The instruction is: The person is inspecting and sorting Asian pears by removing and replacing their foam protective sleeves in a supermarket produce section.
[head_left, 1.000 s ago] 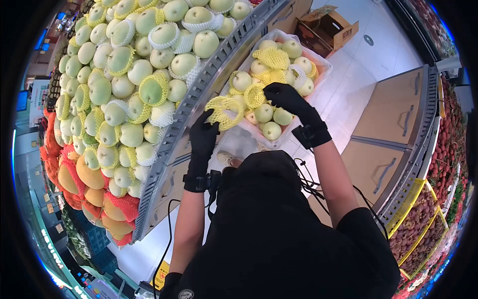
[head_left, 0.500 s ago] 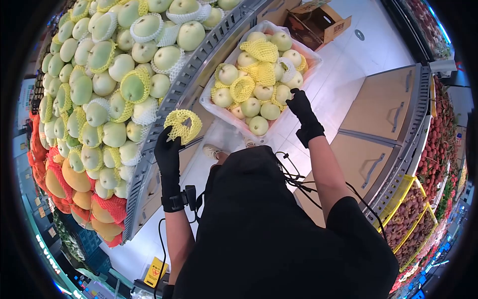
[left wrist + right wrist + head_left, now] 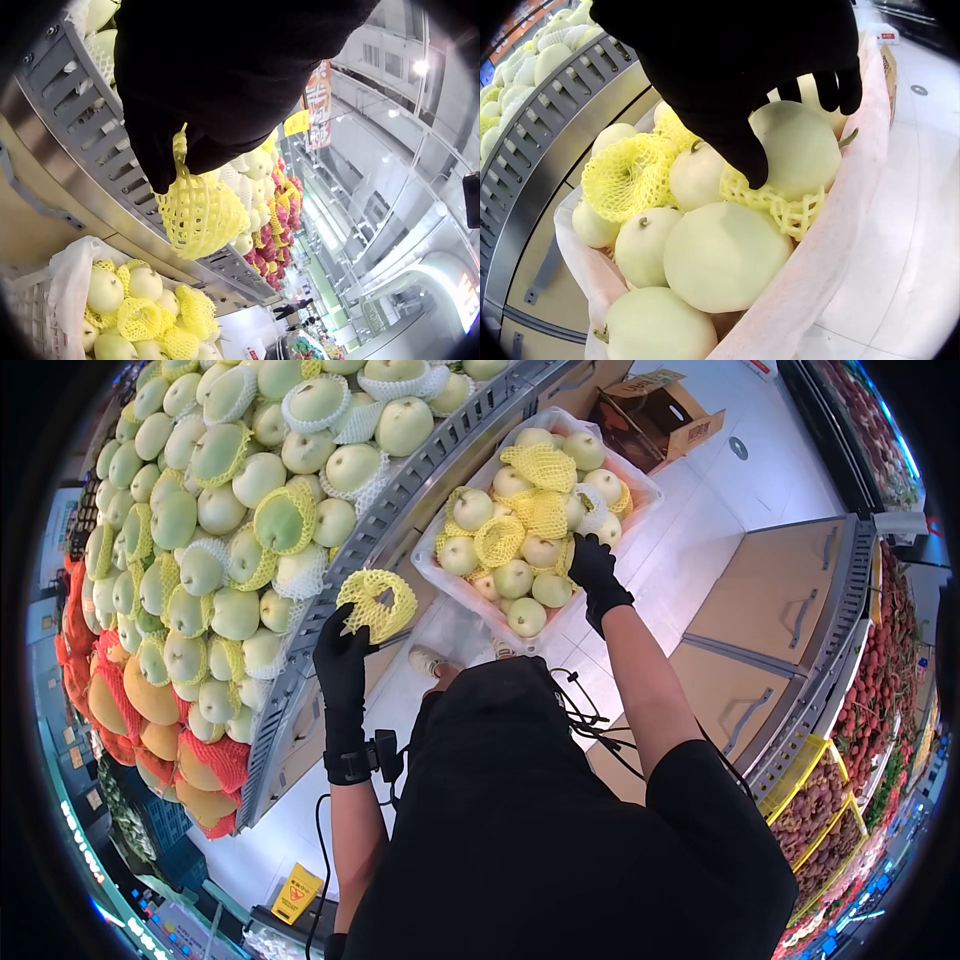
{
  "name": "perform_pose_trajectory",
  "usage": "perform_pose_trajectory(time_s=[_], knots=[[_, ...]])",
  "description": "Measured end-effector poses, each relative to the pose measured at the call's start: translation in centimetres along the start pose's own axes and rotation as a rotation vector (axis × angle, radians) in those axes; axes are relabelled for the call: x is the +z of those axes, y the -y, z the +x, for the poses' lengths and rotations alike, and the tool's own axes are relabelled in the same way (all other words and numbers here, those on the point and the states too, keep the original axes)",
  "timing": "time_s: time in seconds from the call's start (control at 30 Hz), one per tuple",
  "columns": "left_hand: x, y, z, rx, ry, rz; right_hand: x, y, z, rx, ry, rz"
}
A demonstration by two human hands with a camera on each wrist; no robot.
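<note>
My left hand (image 3: 341,670), in a black glove, pinches a yellow foam net sleeve (image 3: 199,217) that hangs beside the display shelf. In the head view the sleeve is ring-shaped, with nothing inside it. My right hand (image 3: 597,572), gloved too, reaches into a lined crate (image 3: 840,247) of pale green melons. Its thumb and fingers curl round one melon (image 3: 799,146) near the crate's side, its stem pointing outward. A yellow net sleeve (image 3: 799,214) lies just under that melon. Another sleeve (image 3: 626,176) sits cupped open among the melons.
A sloping display (image 3: 235,615) heaped with pale melons, many in foam nets, runs along the left. Orange melons (image 3: 150,697) in red nets lie at its near end. An open cardboard box (image 3: 655,420) stands behind the crate. Cabinets (image 3: 765,590) line the right side.
My left hand has drawn back from the crate toward the shelf with the sleeve. My right hand left the crate's middle, moved to its right side, and now grips a melon there.
</note>
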State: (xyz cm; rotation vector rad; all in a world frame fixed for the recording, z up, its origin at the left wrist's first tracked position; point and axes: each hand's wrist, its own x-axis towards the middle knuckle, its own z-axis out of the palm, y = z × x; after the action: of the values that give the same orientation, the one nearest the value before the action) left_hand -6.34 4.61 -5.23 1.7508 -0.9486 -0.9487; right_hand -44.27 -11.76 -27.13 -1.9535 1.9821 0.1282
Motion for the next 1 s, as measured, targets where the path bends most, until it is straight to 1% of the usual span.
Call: perform_pose_trajectory(time_s=[0.1, 0.2, 0.3, 0.4, 0.5, 0.53, 0.63, 0.67, 0.77, 0.8, 0.9, 0.97, 1.0], knots=[[0.1, -0.2, -0.3, 0.014, -0.001, 0.036, -0.1, 0.3, 0.1, -0.04, -0.006, -0.058], [-0.2, 0.1, -0.3, -0.02, 0.018, 0.002, 0.2, 0.2, 0.3, -0.055, 0.006, -0.064], [0.2, 0.3, -0.5, -0.064, 0.007, 0.019, 0.5, -0.1, 0.4, -0.089, 0.047, -0.026], [0.5, 0.8, -0.5, -0.049, 0.008, 0.013, 0.0, -0.1, -0.2, -0.12, 0.07, -0.01], [0.5, 0.5, -0.8, -0.04, 0.005, 0.006, -0.7, -0.2, 0.2, -0.104, 0.054, 0.072], [0.4, 0.4, -0.8, -0.049, 0.002, 0.007, -0.7, 0.1, 0.1, -0.083, -0.057, 0.068], [0.2, 0.2, -0.9, -0.074, -0.014, 0.009, -2.3, 1.7, 1.3, -0.124, -0.043, 0.163], [0.2, 0.3, -0.8, -0.08, -0.021, 0.005, -1.8, 1.8, 1.9, -0.277, -0.149, 0.276], [0.1, 0.5, -0.7, -0.102, -0.041, -0.002, -2.3, 5.6, 3.2, -0.44, -0.22, 0.385], [0.1, 0.6, -0.7, -0.109, -0.049, -0.003, -1.6, 7.2, 3.8, -0.503, -0.336, 0.48], [-0.4, 1.2, -0.9, -0.118, -0.051, -0.046, -3.1, 12.3, 4.4, -0.547, -0.35, 0.352], [-0.7, 1.8, -1.0, -0.118, -0.063, -0.043, -2.6, 15.5, 6.0, -0.463, -0.164, 0.263], [-0.8, 2.0, -1.1, -0.122, -0.066, -0.063, -2.1, 16.5, 6.2, -0.464, -0.227, 0.27]])
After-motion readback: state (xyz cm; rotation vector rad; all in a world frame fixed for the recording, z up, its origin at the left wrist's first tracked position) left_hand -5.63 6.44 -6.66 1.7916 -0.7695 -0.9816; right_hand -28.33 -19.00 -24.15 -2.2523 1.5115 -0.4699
